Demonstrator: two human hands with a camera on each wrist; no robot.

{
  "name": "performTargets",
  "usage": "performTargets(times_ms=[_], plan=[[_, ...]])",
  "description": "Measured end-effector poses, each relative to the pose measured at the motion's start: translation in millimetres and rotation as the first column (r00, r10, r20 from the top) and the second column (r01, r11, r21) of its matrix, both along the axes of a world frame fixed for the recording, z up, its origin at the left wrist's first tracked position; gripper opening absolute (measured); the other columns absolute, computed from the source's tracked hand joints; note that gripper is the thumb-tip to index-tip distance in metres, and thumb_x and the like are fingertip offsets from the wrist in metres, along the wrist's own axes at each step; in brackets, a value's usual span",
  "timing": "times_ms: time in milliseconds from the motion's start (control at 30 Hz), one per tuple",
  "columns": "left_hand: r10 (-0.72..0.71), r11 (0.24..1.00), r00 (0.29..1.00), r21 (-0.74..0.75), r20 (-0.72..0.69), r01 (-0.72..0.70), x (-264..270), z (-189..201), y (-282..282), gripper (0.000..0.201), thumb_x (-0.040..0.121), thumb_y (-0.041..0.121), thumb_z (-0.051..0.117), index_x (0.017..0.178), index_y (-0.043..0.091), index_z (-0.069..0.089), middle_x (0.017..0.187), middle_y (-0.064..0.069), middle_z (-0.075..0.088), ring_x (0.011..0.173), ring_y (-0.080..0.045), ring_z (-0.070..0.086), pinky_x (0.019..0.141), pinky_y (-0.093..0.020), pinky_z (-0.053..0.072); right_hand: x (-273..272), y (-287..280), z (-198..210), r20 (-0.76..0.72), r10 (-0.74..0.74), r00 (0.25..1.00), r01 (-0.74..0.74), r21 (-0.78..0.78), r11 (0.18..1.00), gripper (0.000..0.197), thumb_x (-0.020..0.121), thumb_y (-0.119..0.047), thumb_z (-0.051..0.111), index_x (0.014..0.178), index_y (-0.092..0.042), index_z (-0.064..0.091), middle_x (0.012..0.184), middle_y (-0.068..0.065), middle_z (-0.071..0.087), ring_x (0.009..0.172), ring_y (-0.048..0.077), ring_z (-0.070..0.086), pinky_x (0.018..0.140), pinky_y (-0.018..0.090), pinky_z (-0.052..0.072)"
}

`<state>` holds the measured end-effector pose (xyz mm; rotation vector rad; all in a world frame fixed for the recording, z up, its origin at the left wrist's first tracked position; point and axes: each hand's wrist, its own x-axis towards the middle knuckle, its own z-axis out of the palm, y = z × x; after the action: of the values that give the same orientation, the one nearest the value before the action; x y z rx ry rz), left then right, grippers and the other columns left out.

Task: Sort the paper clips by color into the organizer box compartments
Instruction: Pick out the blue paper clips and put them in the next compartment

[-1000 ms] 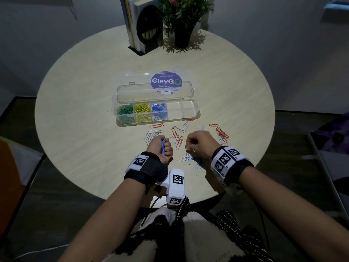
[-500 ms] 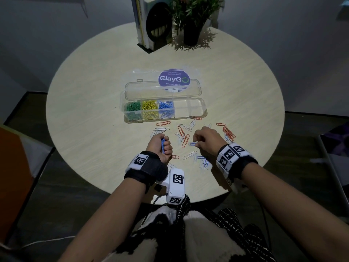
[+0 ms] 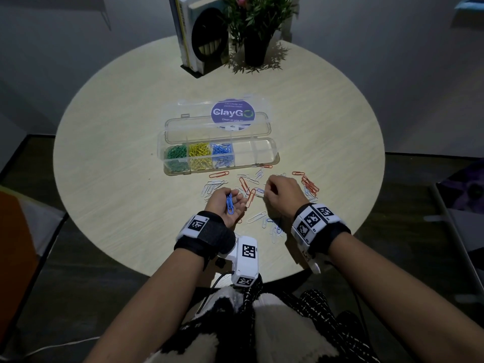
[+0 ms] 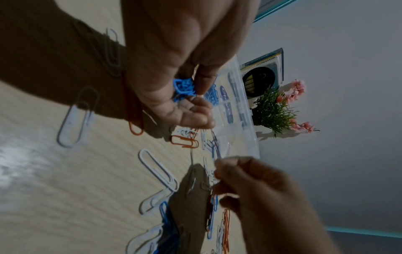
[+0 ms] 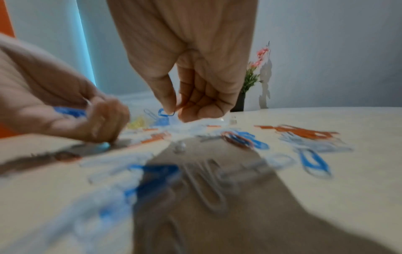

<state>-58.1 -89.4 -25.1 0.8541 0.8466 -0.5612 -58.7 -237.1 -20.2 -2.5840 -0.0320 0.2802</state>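
2 hands: left hand (image 3: pixel 228 207) now palm-up cradling blue clips (image 3: pixel 229 203), right hand (image 3: pixel 281 193) pinching another blue clip (image 5: pixel 165 113).

Loose paper clips (image 3: pixel 251 191) are lying scattered between me and the organizer box (image 3: pixel 272 158), crowding the near path. The box's raised lid (image 3: pixel 183 127) is blocking its far side. Bare table (image 3: pixel 104 179) is lying open left; books (image 3: pixel 188 35) and plant (image 3: pixel 256 24) are standing far.

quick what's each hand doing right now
Left hand: cupped palm up, holding blue paper clips.
Right hand: pinching one blue paper clip.
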Motion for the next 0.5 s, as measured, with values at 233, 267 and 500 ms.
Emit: performTargets(times_ms=[233, 267, 500], plan=[[0.021, 0.990, 0.999, -0.140, -0.030, -0.025, 4, 0, -13, 0.037, 0.101, 0.019, 0.028, 0.069, 0.007, 0.044, 0.037, -0.004, 0.049, 0.030, -0.009, 0.047, 0.036, -0.010, 0.042, 0, 20, 23, 0.089, -0.029, 0.996, 0.005, 0.259, 0.966, 0.007, 0.082, -0.006, 0.062, 0.081, 0.000, 0.064, 0.084, 0.009, 0.059, 0.076, 0.014, 0.049, 0.070, 0.022, 0.039], [-0.013, 0.994, 1.000, -0.111, -0.024, 0.011, 5, -1, -14, 0.039, 0.101, 0.020, 0.028, 0.067, 0.008, 0.043, 0.037, -0.002, 0.047, 0.031, -0.009, 0.046, 0.035, -0.009, 0.039, 4, 12, 22, 0.077, -0.102, 0.992, 0.077, 0.276, 0.958, 0.007, 0.083, -0.005, 0.060, 0.082, 0.001, 0.064, 0.083, 0.010, 0.060, 0.077, 0.016, 0.052, 0.074, 0.027, 0.044], [-0.155, 0.987, 0.988, -0.039, 0.015, 0.156, 5, -1, -10, 0.037, 0.098, 0.023, 0.028, 0.062, 0.017, 0.034, 0.030, 0.006, 0.031, 0.022, -0.006, 0.029, 0.032, -0.008, 0.020, 22, -41, 0, -0.075, -0.337, 0.939, 0.335, -0.039, 0.942, 0.016, 0.086, -0.005, 0.053, 0.094, 0.002, 0.065, 0.106, 0.019, 0.066, 0.103, 0.035, 0.058, 0.086, 0.036, 0.047]])
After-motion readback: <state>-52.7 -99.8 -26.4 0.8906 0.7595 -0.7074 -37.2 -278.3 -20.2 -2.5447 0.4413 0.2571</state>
